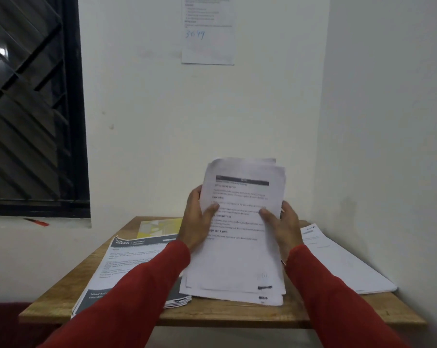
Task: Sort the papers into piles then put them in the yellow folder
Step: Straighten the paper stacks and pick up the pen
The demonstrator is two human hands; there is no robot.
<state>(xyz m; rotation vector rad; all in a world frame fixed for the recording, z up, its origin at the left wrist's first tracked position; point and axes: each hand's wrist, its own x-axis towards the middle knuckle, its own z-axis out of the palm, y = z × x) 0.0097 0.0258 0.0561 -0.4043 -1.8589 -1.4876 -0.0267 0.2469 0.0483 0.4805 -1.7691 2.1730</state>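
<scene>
Over the middle of the counter [237, 315], both hands hold up a stack of papers [240, 237]. The left hand [196, 222] and right hand [285, 227] pinch its side edges. Paper is light, floppy and slippery, so gripping both sides looks best. More piles lie left [127, 262] and right [338, 259], and the yellow folder [157, 227] peeks out far left.

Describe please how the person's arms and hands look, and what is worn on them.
Both arms wear long red sleeves reaching the wrists. The left hand and right hand are bare, without gloves. No ring shows on the fingers.
</scene>
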